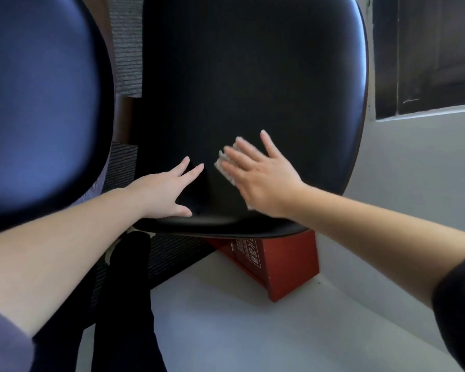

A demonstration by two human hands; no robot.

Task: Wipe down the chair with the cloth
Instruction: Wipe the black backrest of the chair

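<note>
Low on the black chair [253, 76], the cloth [226, 165] is pressed flat under the straight, spread fingers of the right hand [261, 175], while the seat is touched by the open left hand [164, 191].

The chair [253, 76] shows a broad, bare black surface across its upper part. A second chair [38, 103], blurred and close, crowds its left edge with a narrow gap between, and the wall [414, 170] stands near its right edge. Under the lower rim a red box [287, 264] blocks the right side, while the floor [239, 331] in front lies open.
</note>
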